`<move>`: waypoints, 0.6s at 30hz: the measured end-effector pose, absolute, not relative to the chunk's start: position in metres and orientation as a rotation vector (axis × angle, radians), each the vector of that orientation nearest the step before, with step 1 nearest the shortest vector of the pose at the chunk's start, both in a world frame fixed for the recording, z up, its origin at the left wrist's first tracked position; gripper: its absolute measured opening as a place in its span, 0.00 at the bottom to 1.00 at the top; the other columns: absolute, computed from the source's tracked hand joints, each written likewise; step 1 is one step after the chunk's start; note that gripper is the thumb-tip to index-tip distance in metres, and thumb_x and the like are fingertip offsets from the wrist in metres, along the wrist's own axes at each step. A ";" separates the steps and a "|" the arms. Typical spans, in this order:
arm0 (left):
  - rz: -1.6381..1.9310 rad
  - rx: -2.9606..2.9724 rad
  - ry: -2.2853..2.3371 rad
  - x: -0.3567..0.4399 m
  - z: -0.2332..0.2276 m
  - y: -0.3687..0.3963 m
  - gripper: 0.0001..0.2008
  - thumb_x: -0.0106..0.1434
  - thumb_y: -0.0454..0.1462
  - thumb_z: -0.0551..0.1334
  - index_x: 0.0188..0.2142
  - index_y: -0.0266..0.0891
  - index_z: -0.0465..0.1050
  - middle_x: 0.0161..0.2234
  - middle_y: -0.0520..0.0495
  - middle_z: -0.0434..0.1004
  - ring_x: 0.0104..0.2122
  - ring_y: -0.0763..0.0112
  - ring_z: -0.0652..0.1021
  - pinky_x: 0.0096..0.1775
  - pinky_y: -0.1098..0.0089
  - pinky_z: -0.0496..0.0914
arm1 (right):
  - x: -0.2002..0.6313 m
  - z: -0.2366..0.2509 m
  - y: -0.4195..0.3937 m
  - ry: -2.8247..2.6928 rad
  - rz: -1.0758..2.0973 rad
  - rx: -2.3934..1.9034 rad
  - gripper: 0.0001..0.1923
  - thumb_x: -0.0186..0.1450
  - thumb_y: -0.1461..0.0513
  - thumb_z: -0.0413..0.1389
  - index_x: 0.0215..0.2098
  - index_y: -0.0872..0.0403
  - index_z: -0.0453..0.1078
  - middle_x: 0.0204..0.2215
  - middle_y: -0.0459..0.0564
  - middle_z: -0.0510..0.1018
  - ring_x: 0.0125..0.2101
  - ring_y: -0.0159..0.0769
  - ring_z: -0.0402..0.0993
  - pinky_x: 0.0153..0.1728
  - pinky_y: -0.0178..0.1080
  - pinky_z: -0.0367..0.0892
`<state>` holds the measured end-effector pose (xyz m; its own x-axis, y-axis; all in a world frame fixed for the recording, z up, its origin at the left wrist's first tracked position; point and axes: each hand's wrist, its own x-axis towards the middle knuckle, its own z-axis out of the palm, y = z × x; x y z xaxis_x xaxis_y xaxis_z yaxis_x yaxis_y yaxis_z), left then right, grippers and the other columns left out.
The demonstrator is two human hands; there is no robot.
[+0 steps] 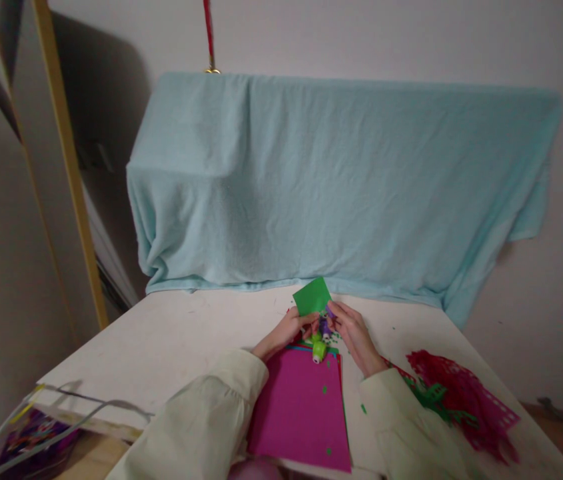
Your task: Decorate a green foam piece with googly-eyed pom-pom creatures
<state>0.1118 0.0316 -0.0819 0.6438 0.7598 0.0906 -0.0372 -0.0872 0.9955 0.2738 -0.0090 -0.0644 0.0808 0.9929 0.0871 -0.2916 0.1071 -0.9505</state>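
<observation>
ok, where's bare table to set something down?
Widest bare table lies left of the left hand, up to the blue cloth. A smaller strip sits between cloth and red punched scraps. Crowded: the magenta sheets, and around the green paper and punches where the right hand works.

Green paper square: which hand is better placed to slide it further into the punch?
Left, probably. The left hand touches the green paper square at its lower edge, while the right hand is closed on the purple punch. Exact finger contact is too small to confirm.
</observation>
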 end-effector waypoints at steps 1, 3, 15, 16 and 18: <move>0.735 1.522 0.627 0.112 -0.082 0.032 0.22 0.62 0.51 0.54 0.25 0.34 0.68 0.15 0.54 0.61 0.14 0.79 0.59 0.18 0.74 0.49 | 0.274 -0.065 -0.009 -0.984 1.221 -0.951 0.17 0.55 0.49 0.64 0.28 0.55 0.71 0.21 0.44 0.70 0.22 0.30 0.62 0.24 0.35 0.57; 0.723 1.517 0.632 0.112 -0.082 0.032 0.22 0.62 0.51 0.54 0.24 0.35 0.68 0.14 0.54 0.61 0.14 0.79 0.59 0.18 0.74 0.50 | 0.274 -0.066 -0.008 -0.980 1.227 -0.964 0.18 0.54 0.48 0.64 0.27 0.55 0.71 0.21 0.44 0.69 0.21 0.30 0.61 0.23 0.35 0.56; 0.735 1.518 0.626 0.113 -0.084 0.033 0.23 0.62 0.51 0.54 0.22 0.35 0.66 0.14 0.54 0.61 0.14 0.79 0.58 0.18 0.74 0.49 | 0.273 -0.064 -0.010 -1.002 1.231 -0.960 0.18 0.54 0.49 0.64 0.26 0.55 0.71 0.20 0.44 0.70 0.21 0.30 0.62 0.23 0.35 0.55; 0.737 1.519 0.621 0.113 -0.084 0.033 0.22 0.62 0.51 0.54 0.22 0.35 0.66 0.14 0.54 0.61 0.14 0.79 0.58 0.18 0.74 0.49 | 0.273 -0.064 -0.010 -1.004 1.231 -0.961 0.18 0.55 0.49 0.64 0.27 0.55 0.71 0.20 0.44 0.71 0.21 0.30 0.62 0.23 0.35 0.54; 0.744 1.517 0.610 0.113 -0.085 0.034 0.22 0.62 0.50 0.54 0.22 0.35 0.66 0.14 0.54 0.61 0.14 0.79 0.58 0.18 0.74 0.49 | 0.274 -0.067 -0.009 -1.008 1.217 -0.978 0.18 0.55 0.49 0.64 0.27 0.55 0.71 0.21 0.45 0.71 0.21 0.30 0.62 0.22 0.35 0.53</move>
